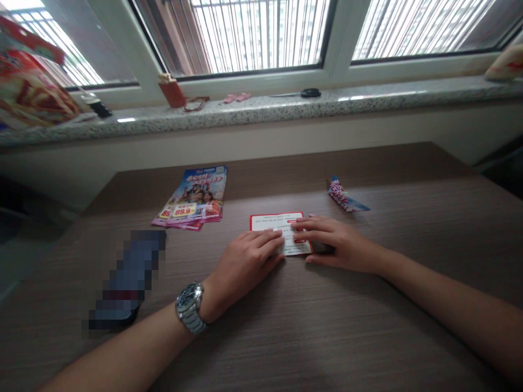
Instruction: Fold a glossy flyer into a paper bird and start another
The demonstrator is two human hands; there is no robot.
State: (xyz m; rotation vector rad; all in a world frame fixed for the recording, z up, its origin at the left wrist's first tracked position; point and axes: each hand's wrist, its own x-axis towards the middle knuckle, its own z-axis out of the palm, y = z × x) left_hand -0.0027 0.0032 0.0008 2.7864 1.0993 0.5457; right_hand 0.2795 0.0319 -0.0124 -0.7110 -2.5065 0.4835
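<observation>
A sheet of printed paper (272,222), white with a red border, lies flat on the brown table before me and looks folded. My left hand (249,256), with a metal watch (190,305) on its wrist, rests on the sheet's left part, fingers stretched out. On the right part lies my right hand (337,239), its fingers spread and its thumb at the near edge. Beyond the right hand sits a small folded paper piece (343,197) with a blue tip. Both hands cover parts of the sheet.
A stack of colourful flyers (200,196) lies at the back left, with a pixelated dark device (131,277) nearer me. Along the granite windowsill (261,114) are scissors (310,93), pink clips (237,98), a red-brown case (172,93) and a red food bag (35,90).
</observation>
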